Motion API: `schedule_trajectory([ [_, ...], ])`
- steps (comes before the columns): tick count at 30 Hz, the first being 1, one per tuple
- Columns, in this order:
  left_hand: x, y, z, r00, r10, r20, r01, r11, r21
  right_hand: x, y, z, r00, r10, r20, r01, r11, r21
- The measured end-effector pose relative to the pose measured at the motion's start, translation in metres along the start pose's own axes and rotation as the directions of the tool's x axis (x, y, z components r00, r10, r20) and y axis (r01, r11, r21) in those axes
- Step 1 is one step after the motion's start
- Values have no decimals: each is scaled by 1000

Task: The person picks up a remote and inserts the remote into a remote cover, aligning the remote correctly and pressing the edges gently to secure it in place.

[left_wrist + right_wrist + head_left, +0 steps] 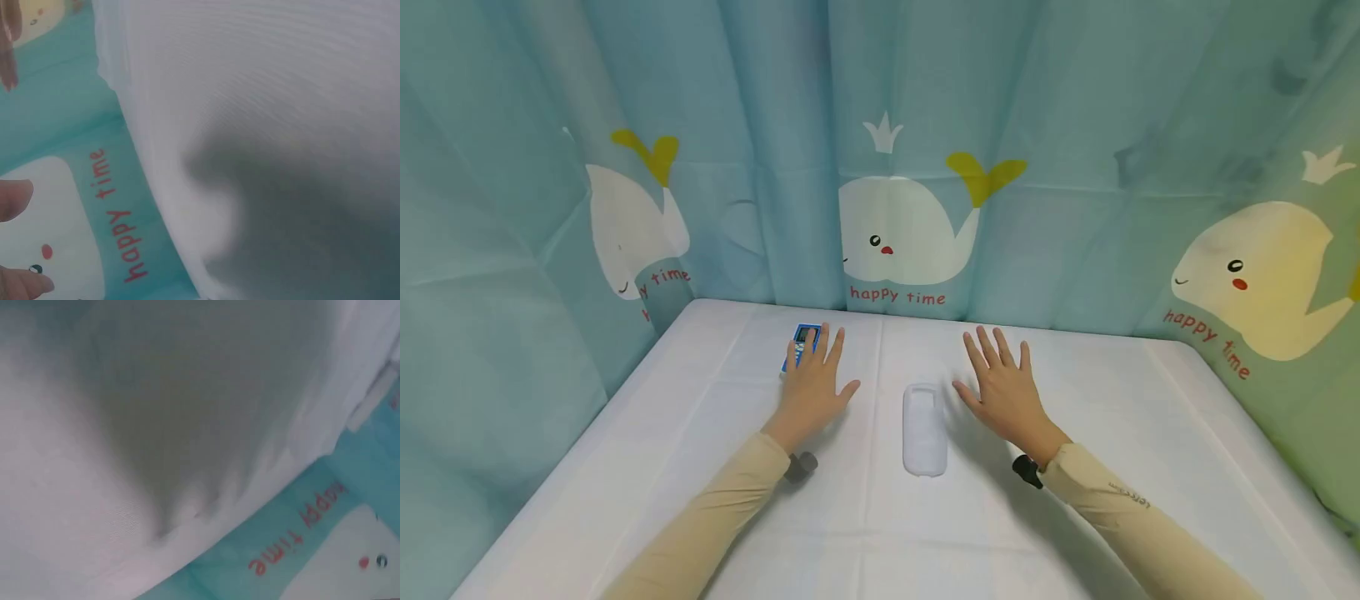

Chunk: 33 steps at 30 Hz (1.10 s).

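My left hand (812,385) is held out over the table with straight, spread fingers, partly in front of a blue remote control (801,333) with a small screen. The fingers hide some of its buttons; whether they touch it cannot be made out. To the right, my right hand (1006,393) is also stretched flat with fingers apart and holds nothing. Between the hands lies a translucent white remote cover (925,442) with a rectangular opening at its far end. Two fingertips (14,200) show at the edge of the left wrist view. Only a hand's shadow appears in the right wrist view.
A white cloth covers the table (880,550). Behind it and along both sides hangs a blue-green curtain (1075,250) printed with whales and red lettering. Dark wrist cameras sit under both beige sleeves.
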<state>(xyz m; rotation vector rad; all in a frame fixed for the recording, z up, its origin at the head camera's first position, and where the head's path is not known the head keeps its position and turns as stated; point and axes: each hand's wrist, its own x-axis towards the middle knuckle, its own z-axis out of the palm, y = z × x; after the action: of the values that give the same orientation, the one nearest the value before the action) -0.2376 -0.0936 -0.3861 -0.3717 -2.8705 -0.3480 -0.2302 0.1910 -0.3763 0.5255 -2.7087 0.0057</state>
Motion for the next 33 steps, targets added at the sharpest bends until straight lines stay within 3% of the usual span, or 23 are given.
schedule_trajectory([
  [9, 0, -22, -2, 999, -39, 7, 39, 999, 32, 29, -13, 3, 975, -219, -37, 216, 974, -70],
  [19, 12, -49, -6, 992, -127, 15, 126, 990, 61, 83, -45, 11, 918, -397, 9, 396, 916, -67],
  [28, 21, -66, -2, 983, -172, 67, 162, 978, 132, 124, -84, 33, 864, -495, 90, 497, 868, -3],
  [33, 24, -68, 0, 983, -166, 83, 148, 970, 190, 144, -106, 43, 834, -532, 146, 541, 840, -30],
])
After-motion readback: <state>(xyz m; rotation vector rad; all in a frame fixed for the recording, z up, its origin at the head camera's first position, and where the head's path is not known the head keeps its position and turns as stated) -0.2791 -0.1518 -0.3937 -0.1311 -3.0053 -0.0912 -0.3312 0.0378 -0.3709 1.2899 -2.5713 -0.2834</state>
